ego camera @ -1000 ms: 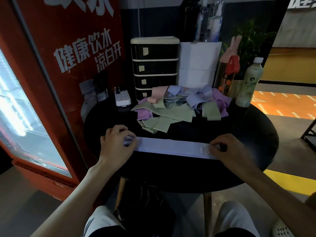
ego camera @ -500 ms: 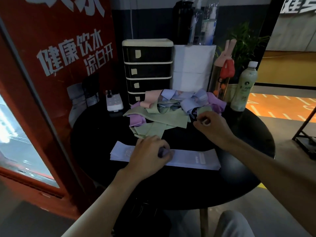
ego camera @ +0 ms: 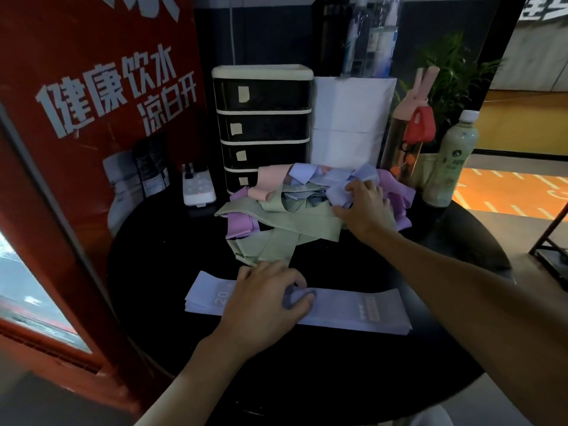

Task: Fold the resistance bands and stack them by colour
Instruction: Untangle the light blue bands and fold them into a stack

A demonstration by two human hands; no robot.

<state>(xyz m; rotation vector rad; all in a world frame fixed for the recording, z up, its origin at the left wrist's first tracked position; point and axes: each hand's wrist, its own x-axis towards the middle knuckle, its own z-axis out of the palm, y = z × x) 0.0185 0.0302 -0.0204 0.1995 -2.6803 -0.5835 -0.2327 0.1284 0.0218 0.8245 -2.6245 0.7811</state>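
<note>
Barely begun, by the look of it: one blue stack (ego camera: 353, 315) lies flat at the near side of the table (ego camera: 338, 379), its edges roughly squared, and it is the only sorted colour in view. Everything else is left to do. The pile (ego camera: 276, 216) at the far middle is a tangle of green bands (ego camera: 295, 222), purple bands (ego camera: 239, 224), a pink band (ego camera: 267, 179) and more blue ones, none of them folded.

The left hand (ego camera: 264, 305) sits palm down on the left half of the blue stack, with its fingers curled round a bunched bit of the top band, so that band probably needs flattening yet.

The right hand (ego camera: 367, 207) reaches across to the far right of the pile, arm stretched out over the table. Its fingers bend down onto a loose blue band (ego camera: 336, 192), thumb low against the green. Whether it has that band pinched or only touches it, I cannot tell.
</note>
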